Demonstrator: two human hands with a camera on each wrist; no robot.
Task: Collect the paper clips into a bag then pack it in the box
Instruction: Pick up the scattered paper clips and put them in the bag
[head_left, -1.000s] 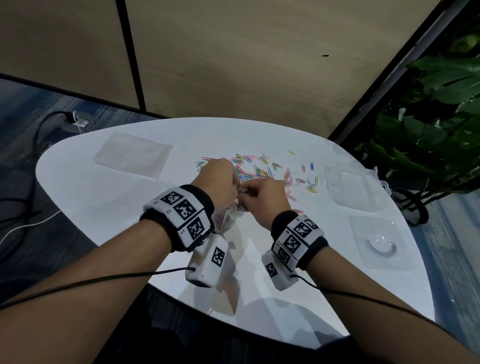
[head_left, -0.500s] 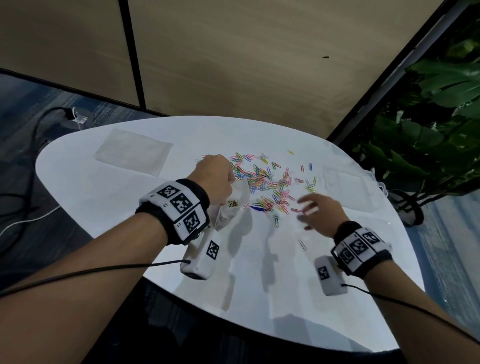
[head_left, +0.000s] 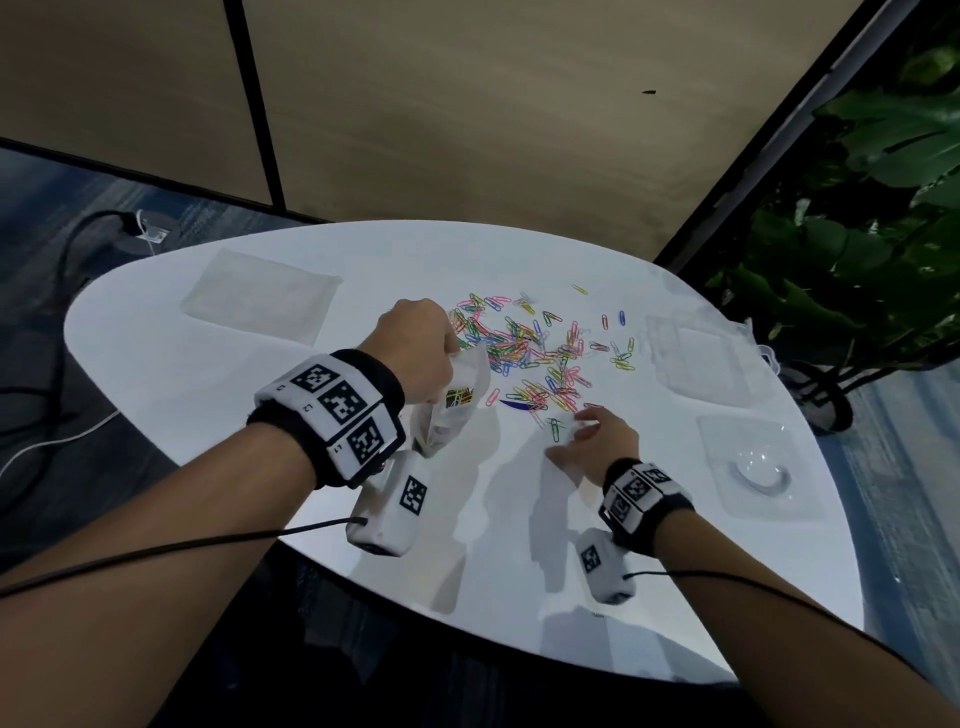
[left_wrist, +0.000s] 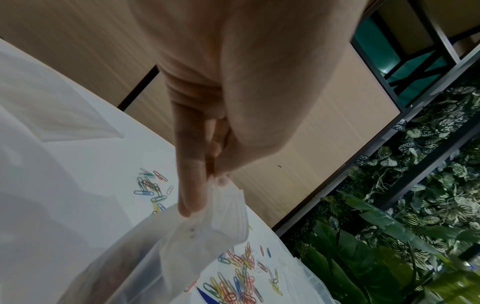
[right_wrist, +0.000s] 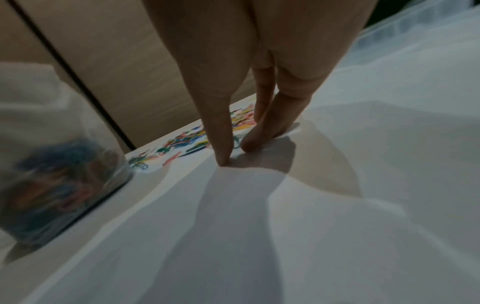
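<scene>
left hand pinches the bag mouth beside the paper clips on the table; right hand, fingers straight, touches strays; best sweep them together, then pinch

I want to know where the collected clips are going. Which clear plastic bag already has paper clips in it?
The bag pinched at its rim by the left hand; the flat bag at the table's far left holds none.
</scene>
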